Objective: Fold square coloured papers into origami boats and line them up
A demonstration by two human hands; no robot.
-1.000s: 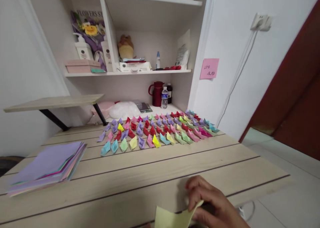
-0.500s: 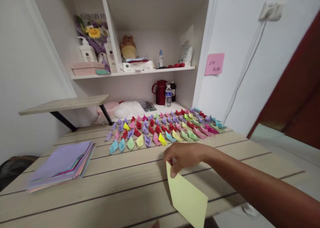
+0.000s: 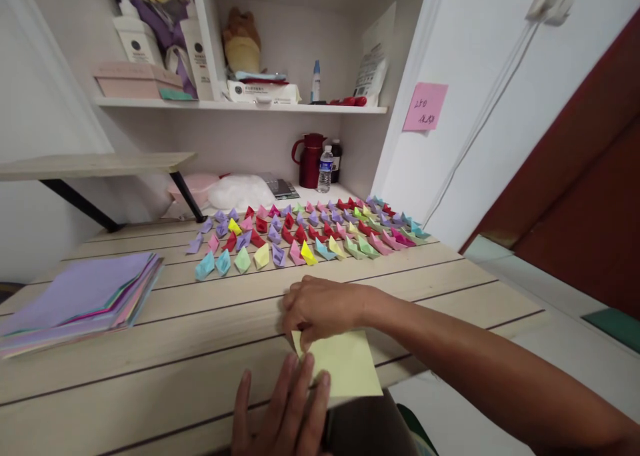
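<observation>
A sheet of pale yellow paper lies near the front edge of the slatted table, its right corner reaching over the edge. My right hand pinches its far left corner between thumb and fingers. From below, my left hand comes in with fingers spread, the fingertips at the left part of the sheet. Beyond my hands stand rows of small folded paper boats in red, purple, pink, blue, green and yellow.
On the left lies a stack of coloured paper, with a small raised shelf behind it. A red jug and a water bottle stand at the back. A pink note sticks to the wall.
My right hand has brought the yellow sheet left and laid it flatter on the table. My left hand has come up from the bottom edge to the sheet. The view has tilted down.
</observation>
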